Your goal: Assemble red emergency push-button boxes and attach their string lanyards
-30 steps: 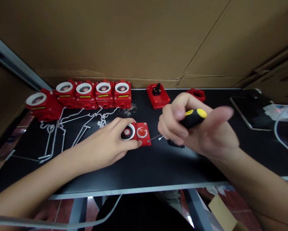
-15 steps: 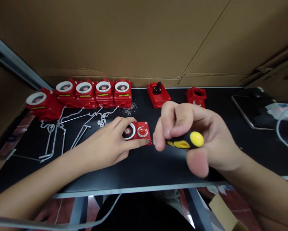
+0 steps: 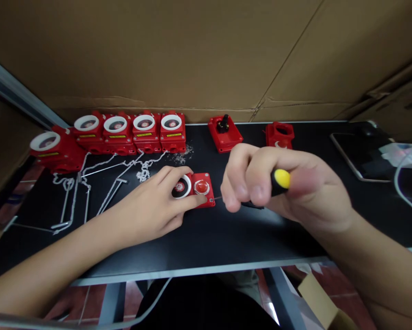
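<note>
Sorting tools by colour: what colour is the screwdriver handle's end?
Yellow cap on the black screwdriver, clearest in the head view.

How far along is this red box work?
Five closed red boxes stand in a row at the back, apparently finished. In hand: the left hand steadies a red box while the right hand holds a screwdriver with its tip at the box's corner. An open lid piece and an empty housing lie unassembled.

right hand [image 3: 281, 185] rolled over screwdriver [image 3: 277, 181]; yellow handle end now between thumb and fingers, raised slightly.
</note>
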A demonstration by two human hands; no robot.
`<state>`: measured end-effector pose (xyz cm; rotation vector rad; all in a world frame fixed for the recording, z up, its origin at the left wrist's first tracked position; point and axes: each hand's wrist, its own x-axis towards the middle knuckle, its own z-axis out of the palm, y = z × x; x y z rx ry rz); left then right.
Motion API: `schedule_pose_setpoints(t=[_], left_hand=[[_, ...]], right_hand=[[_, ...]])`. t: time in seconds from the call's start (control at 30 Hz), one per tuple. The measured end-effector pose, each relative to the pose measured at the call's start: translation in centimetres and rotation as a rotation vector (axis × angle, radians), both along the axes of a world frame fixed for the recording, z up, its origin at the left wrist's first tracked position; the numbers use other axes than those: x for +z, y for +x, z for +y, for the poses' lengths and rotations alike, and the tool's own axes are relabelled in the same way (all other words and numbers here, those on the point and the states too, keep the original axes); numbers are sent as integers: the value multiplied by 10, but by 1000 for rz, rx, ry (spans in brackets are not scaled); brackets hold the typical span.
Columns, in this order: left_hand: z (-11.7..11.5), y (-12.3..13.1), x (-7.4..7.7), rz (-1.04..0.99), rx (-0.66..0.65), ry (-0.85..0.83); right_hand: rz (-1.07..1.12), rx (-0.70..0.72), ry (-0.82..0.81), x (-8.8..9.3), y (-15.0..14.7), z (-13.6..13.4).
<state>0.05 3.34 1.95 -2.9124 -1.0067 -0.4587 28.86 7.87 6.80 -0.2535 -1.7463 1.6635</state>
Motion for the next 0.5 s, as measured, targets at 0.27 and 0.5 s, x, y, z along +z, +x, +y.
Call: schedule_pose_setpoints(t=[0.27,0.5], left_hand=[[0,-1,2,-9,-5,-11],[3,-3,1,-28,-34,-12]], right_hand=[[167,-85,-105,-10,-10,-1],[83,59,-79,-8,-5,-1]])
